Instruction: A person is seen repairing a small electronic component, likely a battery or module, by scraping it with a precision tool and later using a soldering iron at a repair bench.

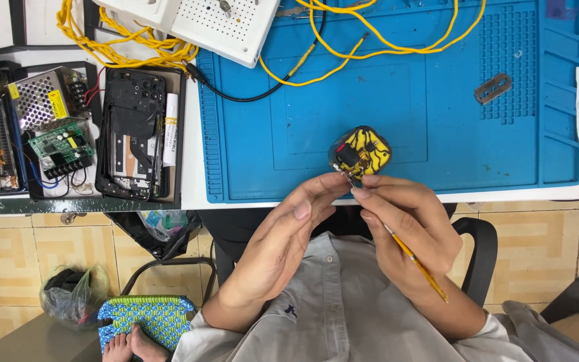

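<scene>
A small rounded yellow-and-black circuit board (pixel 361 151) is held up at the near edge of the blue work mat (pixel 397 100). My left hand (pixel 283 241) pinches its lower edge with thumb and forefinger. My right hand (pixel 407 234) meets it from the right, fingertips touching the board's bottom. A thin yellow-handled tool (pixel 418 263) lies through the right palm, its tip near the board and its tail pointing down to the right.
A white perforated board (pixel 216 23) and yellow wires (pixel 370 47) lie at the mat's far edge. Opened phone (pixel 133 134), green circuit board (pixel 58 144) and metal power supply (pixel 41 97) sit on trays at left. A metal blade (pixel 492 88) rests on the mat's right.
</scene>
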